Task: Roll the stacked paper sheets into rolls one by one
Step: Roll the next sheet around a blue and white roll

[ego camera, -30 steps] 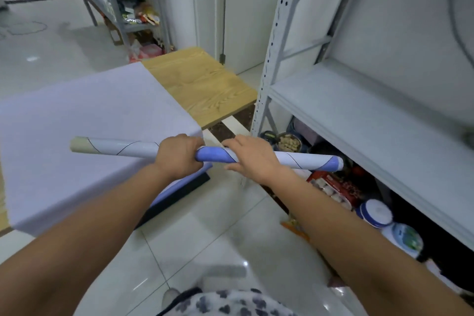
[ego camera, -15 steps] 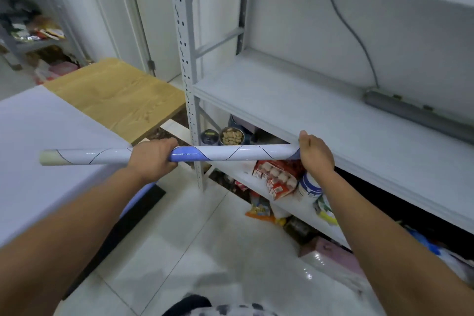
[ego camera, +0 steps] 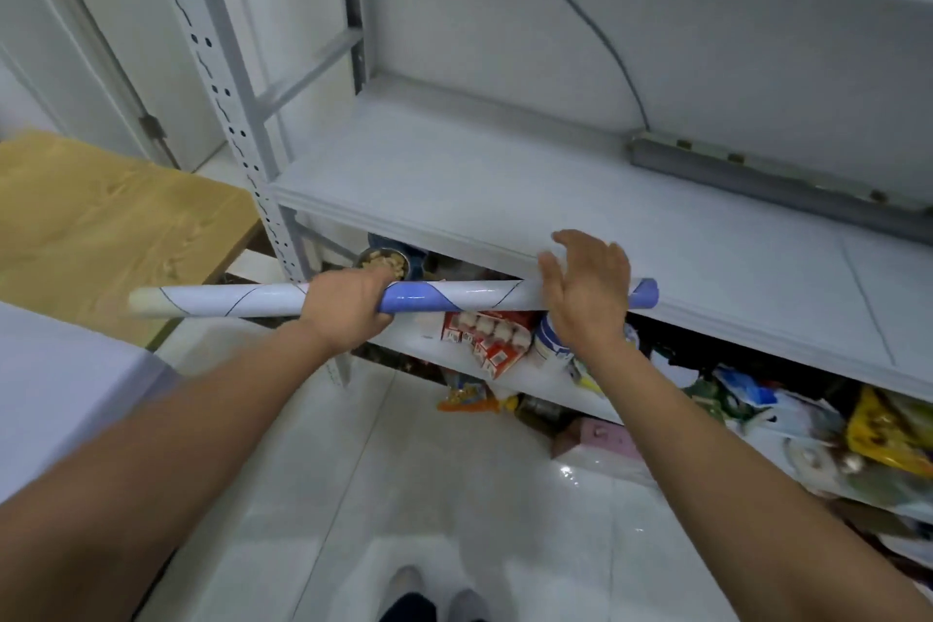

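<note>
Stacked sheets (ego camera: pixel 55 399): pale paper at the far left, lying flat over the near part of the wooden table (ego camera: pixel 101 227).
Wooden table: its bare light-grained top shows beyond the sheets, running up to the rack's post.
Paper roll (ego camera: pixel 237 302): a long, tight white tube with thin dark lines and blue patches, held level and crosswise in front of the rack, off the table. Its cream-coloured left end sticks out well to the left of the grip, over the table's corner.
Left hand (ego camera: pixel 348 311): wrapped round the roll near its middle, knuckles up and fingers curled over the top. A blue patch of the roll starts right beside this hand.
Rack post (ego camera: pixel 222 96): a perforated grey upright, standing behind the roll's left half.
Bowl (ego camera: pixel 384 263): on a lower level, just behind the left hand, filled with pale pieces.
Right hand (ego camera: pixel 588 296): spread flat, fingers straight and pointing up, with the palm against the near side of the roll close to its right end. It does not curl round the roll.
Roll's right end: a blue tip shows past the right hand, at the front edge of the shelf (ego camera: pixel 505 187). Whether it rests there cannot be told.
Red-and-white packs (ego camera: pixel 484 336): beneath the roll, between the two hands.
Grey bar (ego camera: pixel 777 184): at the back right of the shelf.
</note>
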